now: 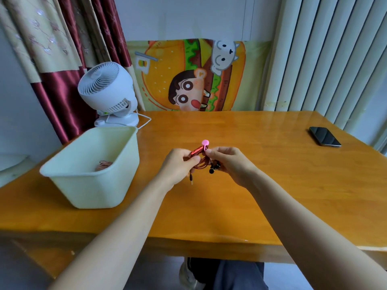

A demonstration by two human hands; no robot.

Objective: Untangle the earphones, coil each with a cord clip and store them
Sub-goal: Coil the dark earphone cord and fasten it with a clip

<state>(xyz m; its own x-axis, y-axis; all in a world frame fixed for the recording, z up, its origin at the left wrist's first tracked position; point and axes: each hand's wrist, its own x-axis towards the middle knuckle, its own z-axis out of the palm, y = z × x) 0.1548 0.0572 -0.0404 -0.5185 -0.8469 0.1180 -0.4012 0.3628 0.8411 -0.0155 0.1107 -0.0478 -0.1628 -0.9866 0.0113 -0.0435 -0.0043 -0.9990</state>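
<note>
Both hands hold a coiled pair of red earphones [200, 162] above the middle of the wooden table [251, 185]. My left hand [180, 166] pinches the left side of the coil, and the jack plug hangs below it. My right hand [226, 162] grips the right side, where the black earbuds stick out. A pink cord clip [204, 143] wraps the top of the coil, its round end pointing up. A pale green bin [88, 185] stands at the left, with a brownish coiled bundle [103, 165] lying inside.
A white desk fan [109, 93] stands behind the bin, its cable trailing onto the table. A black phone [325, 136] lies at the far right. Curtains and a cartoon cloth hang behind the table. My legs show under the near edge.
</note>
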